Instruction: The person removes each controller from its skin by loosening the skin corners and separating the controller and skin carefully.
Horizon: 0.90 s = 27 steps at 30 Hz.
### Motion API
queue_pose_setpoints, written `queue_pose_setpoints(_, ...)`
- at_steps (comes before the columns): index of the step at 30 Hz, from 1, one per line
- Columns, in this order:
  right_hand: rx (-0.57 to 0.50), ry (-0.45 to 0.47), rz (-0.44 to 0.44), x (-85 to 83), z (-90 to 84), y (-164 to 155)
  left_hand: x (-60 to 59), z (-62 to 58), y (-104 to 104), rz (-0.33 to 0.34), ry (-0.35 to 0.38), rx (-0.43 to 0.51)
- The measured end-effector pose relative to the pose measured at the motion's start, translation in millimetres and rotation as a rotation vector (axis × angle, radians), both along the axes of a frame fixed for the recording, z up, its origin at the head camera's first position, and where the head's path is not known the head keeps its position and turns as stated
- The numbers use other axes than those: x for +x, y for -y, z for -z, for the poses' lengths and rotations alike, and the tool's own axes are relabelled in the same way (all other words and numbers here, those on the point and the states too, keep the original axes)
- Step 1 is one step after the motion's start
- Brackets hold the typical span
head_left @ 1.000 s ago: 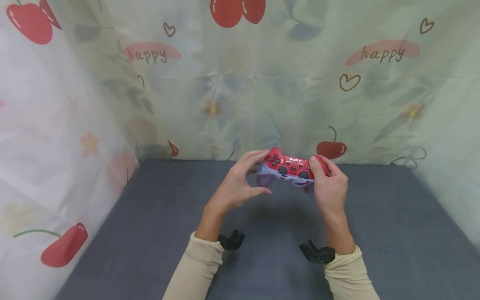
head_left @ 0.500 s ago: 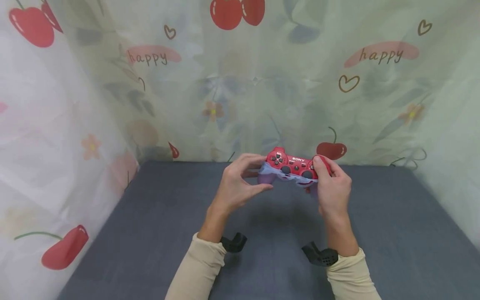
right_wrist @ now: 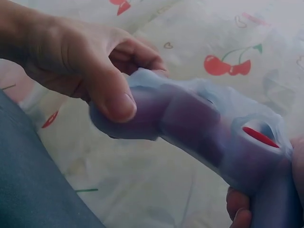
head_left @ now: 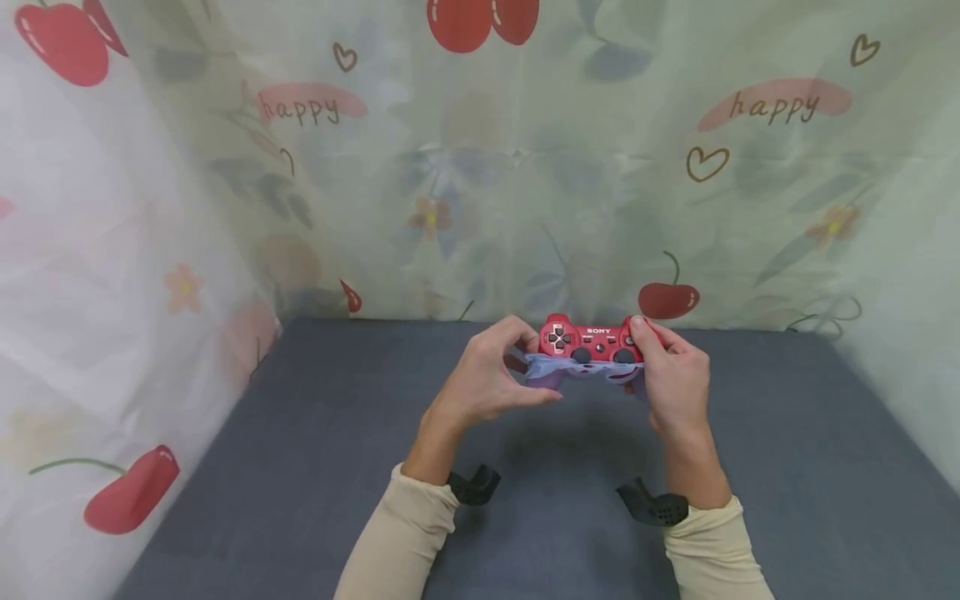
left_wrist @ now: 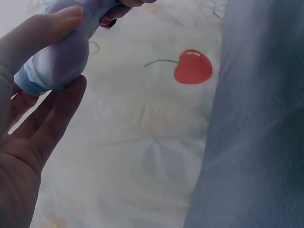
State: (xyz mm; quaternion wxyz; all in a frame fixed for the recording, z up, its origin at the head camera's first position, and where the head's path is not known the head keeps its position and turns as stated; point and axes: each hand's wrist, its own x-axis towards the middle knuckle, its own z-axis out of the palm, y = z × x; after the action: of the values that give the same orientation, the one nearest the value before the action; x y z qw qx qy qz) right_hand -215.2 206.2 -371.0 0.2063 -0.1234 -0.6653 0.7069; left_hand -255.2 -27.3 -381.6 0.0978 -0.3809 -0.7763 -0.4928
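A red Sony game controller (head_left: 597,340) is held up above the table, its button side facing me. A translucent bluish-purple silicone cover (head_left: 555,371) wraps its handles and lower edge, while the upper face with the buttons is bare. My left hand (head_left: 491,371) grips the covered left end; in the left wrist view the thumb (left_wrist: 52,23) presses the cover and the fingers lie on the other side. My right hand (head_left: 678,379) grips the right end, with its thumb on the front near the buttons. In the right wrist view, red shows through an opening in the cover (right_wrist: 185,114).
Beneath the hands lies a dark grey table (head_left: 360,417). A pale curtain (head_left: 510,192) printed with cherries, hearts and flowers stands behind it and along the sides. Black wrist mounts (head_left: 476,485) sit at both wrists.
Both hands and the controller have shifted slightly right and down in the head view. The left fingers have bent more at the controller's left end, and the controller now sits more level.
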Motion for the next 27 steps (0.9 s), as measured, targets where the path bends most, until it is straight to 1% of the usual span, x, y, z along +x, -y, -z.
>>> queue_pose_setpoints(3, -0.005, -0.001, -0.006, -2.1, 1.2, 1, -1.3, 1.8, 0, -0.01, 0.057, -0.005)
queue_pose_setpoints(5, -0.011, 0.007, -0.003, -2.8, 2.1, 2, -2.2, 3.0, -1, -0.005, 0.109, -0.011)
queue_pose_setpoints(7, -0.025, 0.027, -0.001, -3.3, 3.3, 2, -3.0, 3.7, -1, 0.004, 0.142, -0.018)
queue_pose_setpoints(9, -0.021, 0.057, -0.012, -3.2, 3.7, 2, -3.8, 3.9, 0, 0.007, 0.158, -0.016)
queue_pose_setpoints(10, -0.021, 0.067, -0.029, -3.5, 3.9, 2, -4.3, 3.9, 0, 0.001, 0.154, -0.015)
queue_pose_setpoints(12, 0.012, 0.088, -0.087, -3.6, 3.4, 2, -5.0, 3.4, 3, -0.018, 0.146, -0.003)
queue_pose_setpoints(15, 0.121, 0.088, -0.209, -2.0, 1.3, 0, -6.8, 1.9, 8, -0.041, 0.136, 0.025)
queue_pose_setpoints(18, 0.225, 0.057, -0.317, 0.3, -0.8, -1, -9.1, 1.0, 13, -0.053, 0.134, 0.047)
queue_pose_setpoints(21, 0.3, 0.022, -0.376, 2.9, -1.8, -2, -10.8, 0.5, 18, -0.072, 0.134, 0.053)
queue_pose_setpoints(24, 0.378, -0.033, -0.413, 4.0, -1.0, -4, -12.0, 0.1, 22, -0.096, 0.159, 0.064)
queue_pose_setpoints(27, 0.498, -0.121, -0.448, 2.6, 1.6, -7, -12.7, -0.8, 26, -0.123, 0.193, 0.078)
